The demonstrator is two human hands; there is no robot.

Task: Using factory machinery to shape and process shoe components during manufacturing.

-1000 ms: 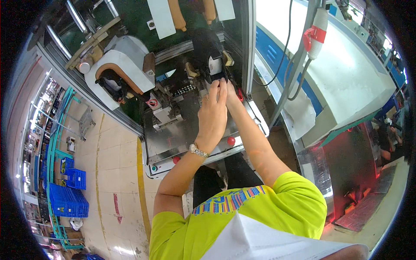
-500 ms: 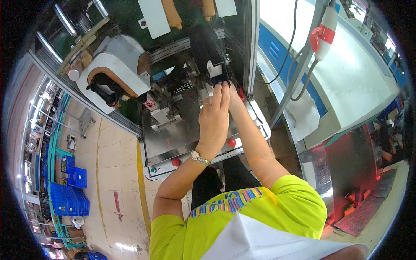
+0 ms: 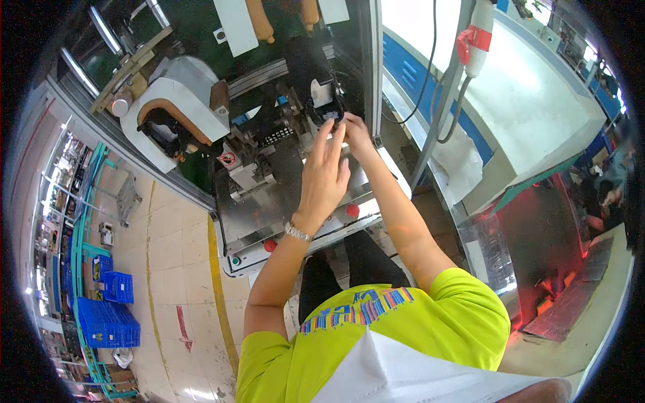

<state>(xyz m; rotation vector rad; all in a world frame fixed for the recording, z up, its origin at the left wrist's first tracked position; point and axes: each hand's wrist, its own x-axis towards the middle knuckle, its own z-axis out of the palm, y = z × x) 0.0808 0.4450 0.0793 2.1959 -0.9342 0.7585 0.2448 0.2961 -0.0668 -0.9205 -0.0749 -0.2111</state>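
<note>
A black piece (image 3: 329, 115), which looks like a shoe upper with a pale lining, sits at the right side of the machine. My left hand (image 3: 322, 180) reaches toward it, fingers long and straight, the tips at its near edge. At the piece's right edge, my right hand (image 3: 358, 138) has its fingers bent in and seems to grip the rim; the fingertips are partly hidden. Left of both hands stand metal fixtures (image 3: 250, 176) on the steel machine table (image 3: 269, 208). Another black piece (image 3: 163, 131) lies inside a brown-padded white clamp (image 3: 176, 97).
Two red buttons, one of them this button (image 3: 353, 211), and a green button (image 3: 236, 260) line the table's front edge. A metal post (image 3: 443, 94) with a red-and-white plug (image 3: 476, 43) rises at the right. Blue crates (image 3: 107, 324) stand on the floor at far left.
My left hand has moved slightly back and left, its fingers spreading apart. My right hand, earlier mostly behind it, now shows beside the black piece. The view has shifted a little.
</note>
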